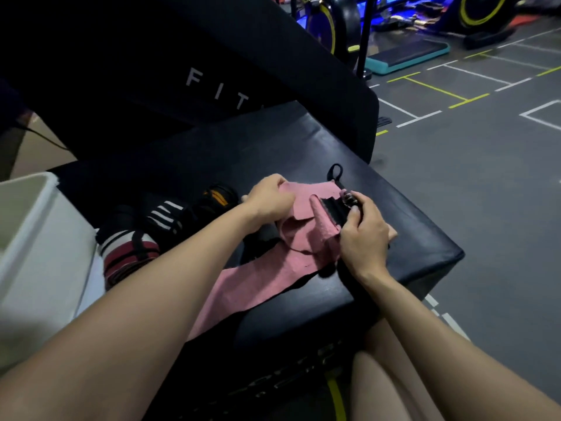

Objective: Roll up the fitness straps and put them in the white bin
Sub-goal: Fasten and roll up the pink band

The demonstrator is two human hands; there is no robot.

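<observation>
Two hands: left hand pinches pink strap; right hand grips its rolled end.
Advice: keep tension toward 9 o'clock, roll tight.

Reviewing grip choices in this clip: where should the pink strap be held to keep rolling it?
Probably at the rolled end, where the right hand already pinches the pink strap, coming from the right. The left hand holds the far flat end; the loose tail trails toward the person, free to feed in.
</observation>
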